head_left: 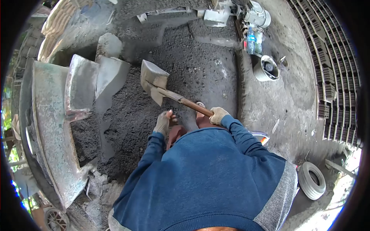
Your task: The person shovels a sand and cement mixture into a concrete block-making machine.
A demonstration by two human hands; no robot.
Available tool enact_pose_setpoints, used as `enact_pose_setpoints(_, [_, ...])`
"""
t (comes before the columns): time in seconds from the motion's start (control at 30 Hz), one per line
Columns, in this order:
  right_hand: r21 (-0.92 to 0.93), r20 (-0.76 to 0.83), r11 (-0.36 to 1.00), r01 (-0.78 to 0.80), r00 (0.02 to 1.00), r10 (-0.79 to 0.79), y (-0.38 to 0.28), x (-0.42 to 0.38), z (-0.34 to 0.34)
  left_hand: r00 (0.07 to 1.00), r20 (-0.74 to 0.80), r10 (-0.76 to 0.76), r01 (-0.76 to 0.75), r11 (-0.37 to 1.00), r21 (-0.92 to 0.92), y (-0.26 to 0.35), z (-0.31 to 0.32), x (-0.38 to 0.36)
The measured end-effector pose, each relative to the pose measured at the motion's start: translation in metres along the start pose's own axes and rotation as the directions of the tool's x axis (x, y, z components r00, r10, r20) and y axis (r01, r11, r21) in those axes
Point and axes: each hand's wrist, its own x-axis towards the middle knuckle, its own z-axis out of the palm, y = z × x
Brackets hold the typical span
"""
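A shovel (185,102) with a wooden handle and a grey, dusty metal blade slants across the middle of the view. My right hand (219,115), in a pale fingertip-covering glove, is wrapped round the end of its handle. The blade hangs up and to the left, over dark, gravelly material (129,115). My left hand (163,122) wears a worn glove with bare fingertips showing. It is apart from the handle, fingers loosely spread, holding nothing. My legs and one foot show partly beneath the handle.
Rusty metal chute plates (54,127) stand at the left. Past a low ledge at the right are a bucket (266,69), bottles (251,40) and a motor (256,15). Racks of dark blocks (327,73) line the far right. A tyre (311,181) lies at lower right.
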Motion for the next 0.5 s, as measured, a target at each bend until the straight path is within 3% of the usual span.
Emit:
enact_pose_setpoints(0.03, [0.063, 0.052, 0.998, -0.021, 0.998, 0.018, 0.011, 0.006, -0.007, 0.996, 0.006, 0.091, -0.091, 0.986, 0.141, 0.008, 0.016, 0.011])
enact_pose_setpoints(0.1, [0.187, 0.169, 0.979, -0.075, 0.985, 0.043, 0.032, 0.019, -0.015, 0.993, -0.051, 0.108, -0.099, 0.983, 0.153, 0.019, 0.035, 0.023])
enact_pose_setpoints(0.2, [-0.045, 0.081, 0.999, -0.023, 0.996, 0.027, 0.079, 0.051, -0.004, 0.991, -0.123, 0.057, -0.035, 0.984, 0.176, 0.016, 0.021, 0.030])
enact_pose_setpoints(0.27, [0.053, 0.123, 0.977, -0.207, 0.972, 0.199, 0.078, 0.060, -0.012, 0.987, -0.161, -0.018, 0.051, 0.979, 0.199, -0.013, -0.027, 0.039])
enact_pose_setpoints(0.33, [0.123, 0.258, 0.880, -0.458, 0.871, 0.417, 0.066, 0.072, -0.014, 0.966, -0.219, -0.141, 0.141, 0.990, -0.015, -0.044, -0.081, 0.028])
enact_pose_setpoints(0.4, [0.000, 0.225, 0.924, -0.383, 0.900, 0.373, 0.088, 0.097, -0.001, 0.855, -0.415, -0.310, 0.277, 0.951, -0.141, -0.062, -0.114, 0.011])
enact_pose_setpoints(0.47, [-0.044, 0.206, 0.932, -0.360, 0.910, 0.361, 0.114, 0.126, 0.015, 0.851, -0.292, -0.436, 0.347, 0.885, -0.309, -0.109, -0.188, 0.010])
enact_pose_setpoints(0.5, [0.229, 0.271, 0.782, -0.579, 0.810, 0.520, 0.100, 0.127, 0.004, 0.805, -0.327, -0.495, 0.388, 0.856, -0.341, -0.113, -0.197, 0.001])
